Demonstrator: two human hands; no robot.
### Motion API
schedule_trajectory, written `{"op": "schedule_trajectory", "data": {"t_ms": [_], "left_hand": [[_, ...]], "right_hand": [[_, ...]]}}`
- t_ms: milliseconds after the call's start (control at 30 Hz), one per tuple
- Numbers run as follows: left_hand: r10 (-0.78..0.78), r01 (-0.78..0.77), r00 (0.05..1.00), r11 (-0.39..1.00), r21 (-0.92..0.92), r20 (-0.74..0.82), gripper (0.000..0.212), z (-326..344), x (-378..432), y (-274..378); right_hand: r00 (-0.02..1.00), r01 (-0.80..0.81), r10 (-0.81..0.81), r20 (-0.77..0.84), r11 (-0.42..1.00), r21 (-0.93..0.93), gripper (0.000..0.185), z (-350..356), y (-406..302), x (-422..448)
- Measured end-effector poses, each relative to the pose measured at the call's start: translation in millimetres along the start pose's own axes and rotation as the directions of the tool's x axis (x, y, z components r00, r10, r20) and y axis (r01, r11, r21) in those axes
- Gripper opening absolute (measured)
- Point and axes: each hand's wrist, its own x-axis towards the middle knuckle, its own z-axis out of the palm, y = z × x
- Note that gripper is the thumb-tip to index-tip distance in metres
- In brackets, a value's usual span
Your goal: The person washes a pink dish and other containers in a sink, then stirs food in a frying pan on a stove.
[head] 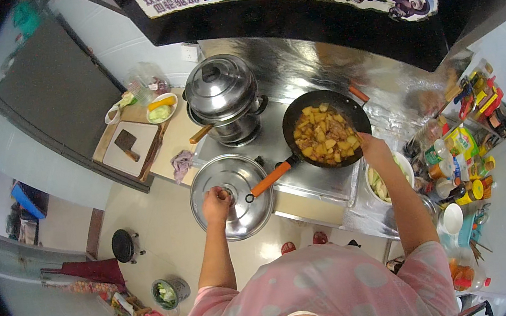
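Observation:
My left hand (217, 206) grips the knob of a round stainless-steel lid (249, 224), held in front of the stove. On the right burner sits a black wok (315, 96) with a long orange handle (270, 180) pointing towards me. Diced potatoes with pieces of meat (325, 135) fill its bottom in brown sauce. Over the wok's right rim reaches my right hand (375, 147); its fingertips are at the food's edge, and whether they hold something is unclear. Partly behind that forearm, a white bowl (409, 166) holds pale green sliced vegetables (377, 186).
A lidded steel steamer pot (221, 89) stands on the left burner. Further left, a cleaver (127, 145) lies on a cutting board (145, 134), near a plate of vegetables (161, 109) and a crumpled cloth (182, 165). Seasoning bottles (441, 169) crowd the right side. A range hood (290, 15) overhangs the stove.

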Motion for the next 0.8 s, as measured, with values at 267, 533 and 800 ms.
{"op": "schedule_trajectory", "data": {"t_ms": [267, 533, 800], "left_hand": [[0.007, -0.006, 1.0, 0.998, 0.059, -0.027, 0.032, -1.0, -0.8, -5.6], [0.023, -0.022, 0.996, 1.0, 0.007, -0.087, 0.025, 2.7, -3.1, -11.5], [-0.009, 0.009, 0.999, 1.0, -0.006, -0.039, 0.028, -1.2, -6.7, -19.9]], "right_hand": [[0.999, 0.042, -0.039, -0.028, 0.995, 0.085, 0.035, -14.4, -5.1, -7.0], [0.991, 0.094, -0.114, 0.065, 0.963, 0.251, 0.035, -2.2, -26.2, -5.1], [0.99, 0.129, -0.137, 0.032, 0.975, 0.181, 0.033, 11.1, -23.3, -1.2]]}}
